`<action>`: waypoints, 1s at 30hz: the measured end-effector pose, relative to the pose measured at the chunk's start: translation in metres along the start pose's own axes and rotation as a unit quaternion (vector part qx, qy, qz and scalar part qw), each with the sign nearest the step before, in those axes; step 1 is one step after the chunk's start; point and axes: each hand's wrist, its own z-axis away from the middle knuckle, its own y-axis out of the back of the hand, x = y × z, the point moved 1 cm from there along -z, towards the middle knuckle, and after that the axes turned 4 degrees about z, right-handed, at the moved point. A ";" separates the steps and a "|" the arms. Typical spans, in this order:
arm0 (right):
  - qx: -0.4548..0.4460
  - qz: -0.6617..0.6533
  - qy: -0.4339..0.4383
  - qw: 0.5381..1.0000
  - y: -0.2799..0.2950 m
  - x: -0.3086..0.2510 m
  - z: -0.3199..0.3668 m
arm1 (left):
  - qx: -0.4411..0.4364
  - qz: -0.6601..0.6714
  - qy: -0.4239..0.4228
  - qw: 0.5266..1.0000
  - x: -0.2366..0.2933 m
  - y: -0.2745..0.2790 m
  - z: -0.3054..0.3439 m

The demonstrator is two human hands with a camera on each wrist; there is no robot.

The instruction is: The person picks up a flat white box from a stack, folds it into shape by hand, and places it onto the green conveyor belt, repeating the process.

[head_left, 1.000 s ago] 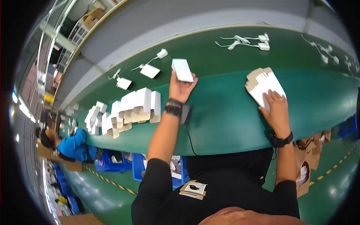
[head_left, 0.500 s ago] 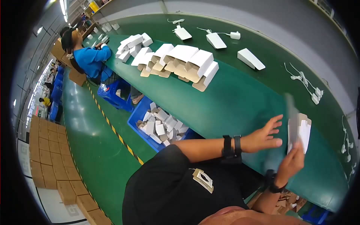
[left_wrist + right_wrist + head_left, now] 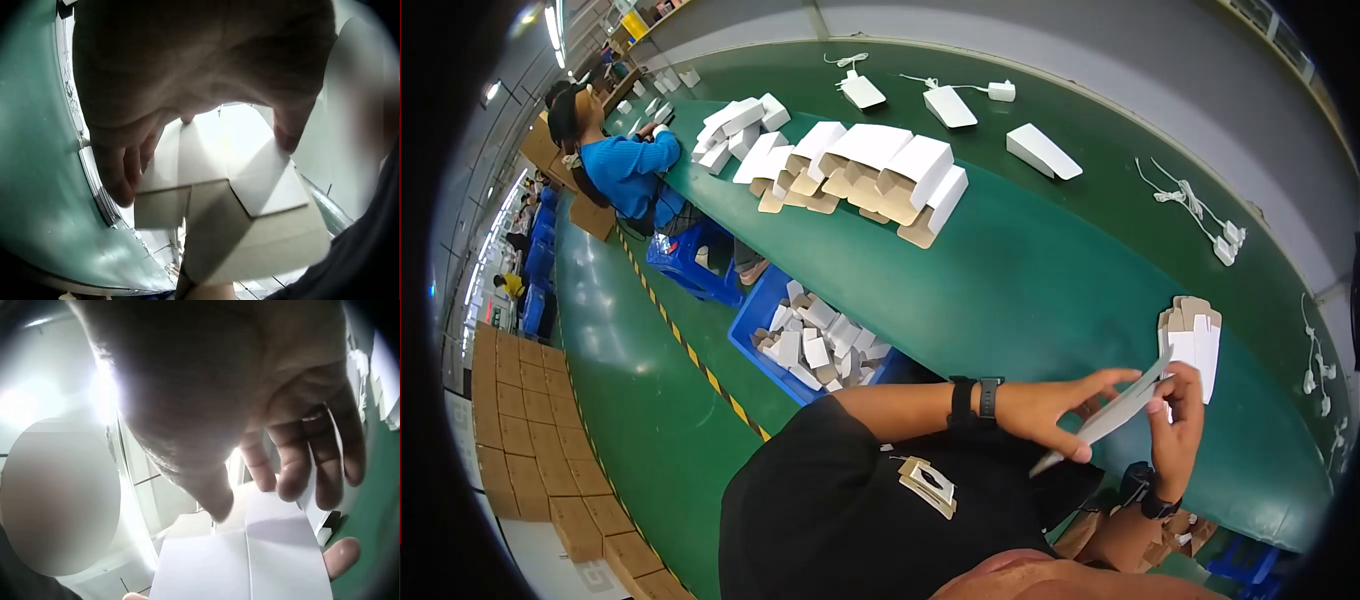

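Observation:
A flattened white carton (image 3: 1122,410) is held at a slant between both hands, above the near edge of the table. My left hand (image 3: 1040,408) grips it across its width, thumb on one edge and fingers on the other. In the left wrist view the carton (image 3: 212,150) shows creases and grey-brown flaps. My right hand (image 3: 1178,425) pinches the other end, with thumb and fingertips at its flap in the right wrist view. Just beyond the right hand lies a stack of flat cartons (image 3: 1195,345), white with brown flaps.
Open-ended white boxes (image 3: 880,165) stand in a row on the green table (image 3: 1020,290). White boxes and white adapters with cables (image 3: 1200,215) lie along the back ledge. A blue bin (image 3: 750,330) full of small boxes is below the table. A person in blue (image 3: 625,170) sits at far left.
The left hand has left a white box on the back ledge and come right to the carton. The right hand has lifted this carton off the stack, and both hands now hold it.

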 end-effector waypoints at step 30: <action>0.064 -0.140 0.035 0.987 -0.033 0.011 0.013 | 0.068 -0.085 -0.058 0.992 0.033 0.005 0.000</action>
